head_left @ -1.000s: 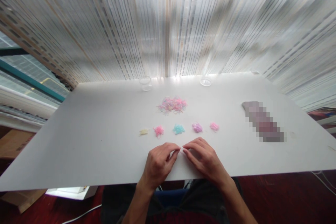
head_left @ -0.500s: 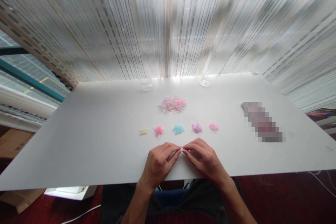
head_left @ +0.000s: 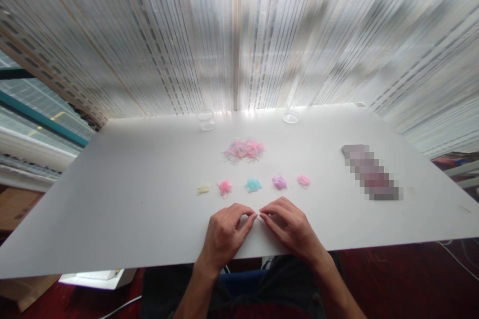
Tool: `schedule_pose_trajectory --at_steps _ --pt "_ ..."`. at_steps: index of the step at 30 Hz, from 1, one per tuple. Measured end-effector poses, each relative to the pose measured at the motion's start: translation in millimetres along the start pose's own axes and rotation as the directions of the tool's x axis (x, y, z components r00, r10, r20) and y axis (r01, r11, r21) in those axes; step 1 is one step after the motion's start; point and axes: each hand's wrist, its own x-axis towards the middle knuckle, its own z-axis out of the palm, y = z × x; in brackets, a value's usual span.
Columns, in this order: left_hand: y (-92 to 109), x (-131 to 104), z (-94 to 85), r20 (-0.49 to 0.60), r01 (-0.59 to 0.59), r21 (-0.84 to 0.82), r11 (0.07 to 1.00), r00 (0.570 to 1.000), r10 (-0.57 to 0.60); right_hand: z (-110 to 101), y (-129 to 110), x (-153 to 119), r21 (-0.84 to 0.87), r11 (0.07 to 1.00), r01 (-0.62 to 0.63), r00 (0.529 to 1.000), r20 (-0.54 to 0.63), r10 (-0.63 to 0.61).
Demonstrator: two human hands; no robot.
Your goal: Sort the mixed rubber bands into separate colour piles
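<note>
My left hand and my right hand meet nearly fingertip to fingertip over the white table. Thumb and forefinger are pinched together on each; whatever sits between them is too small to make out. Just beyond lies a row of small piles of thin strands: pale yellow strands, hot pink strands, turquoise strands, purple strands and light pink strands. Behind the row spreads a larger tangle of mixed pastel strands.
Toward the back edge of the white table stand a clear round cup and a clear shallow lid or dish. A pixelated, flat oblong thing lies at the right. Ribbed translucent sheeting rises behind the table.
My fingertips have drawn slightly apart, with both hands still pinched. The whole view has shifted a little; the strand piles stay as they were.
</note>
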Motion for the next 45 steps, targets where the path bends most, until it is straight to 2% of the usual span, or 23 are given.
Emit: schedule_pose_trajectory --at_steps 14,21,29,33,36,37,39,40,42,45 --pt "-1.1 -0.2 1.1 -0.002 0.024 -0.005 1.000 1.000 -0.024 -2.3 -2.5 0.3 0.027 0.998 -0.060 0.998 -0.014 0.060" --pt "-5.6 -4.2 0.1 -0.016 -0.036 -0.033 0.999 0.999 0.035 -3.0 -0.6 -0.9 0.086 0.990 -0.108 0.994 -0.004 0.109" --pt "-9.2 -4.9 2.9 -0.012 0.040 -0.055 0.998 0.999 -0.041 -4.9 -1.3 1.4 0.123 0.973 -0.194 0.981 0.036 0.191" --pt "-8.4 -4.0 2.2 0.004 0.039 -0.078 0.996 0.999 -0.039 -7.3 -5.4 2.6 0.116 0.973 -0.199 0.978 -0.043 0.205" --pt "-7.9 -3.5 1.5 0.005 0.039 -0.067 0.997 0.999 -0.039 -19.0 -3.8 2.0 0.082 0.962 -0.262 0.939 -0.210 0.274" --pt "-7.8 -3.4 1.4 0.006 0.036 -0.066 0.997 0.999 -0.036 -25.2 -0.9 1.6 0.054 0.949 -0.311 0.907 -0.281 0.314" --pt "-7.7 -3.2 1.6 0.014 0.030 -0.065 0.997 0.999 -0.029 -39.4 8.9 1.0 0.007 0.899 -0.439 0.811 -0.428 0.399" --pt "-7.7 -3.0 1.9 0.018 0.026 -0.059 0.998 1.000 -0.025 -46.6 15.5 0.8 -0.021 0.875 -0.483 0.779 -0.466 0.419" --pt "-7.5 -2.8 2.5 0.025 0.020 -0.038 0.999 1.000 -0.019 -59.0 29.5 0.7 -0.082 0.845 -0.528 0.762 -0.484 0.429" --pt "-6.6 -2.1 3.0 0.020 0.015 -0.010 1.000 1.000 -0.015 -68.9 46.1 0.8 -0.150 0.822 -0.550 0.777 -0.452 0.438"
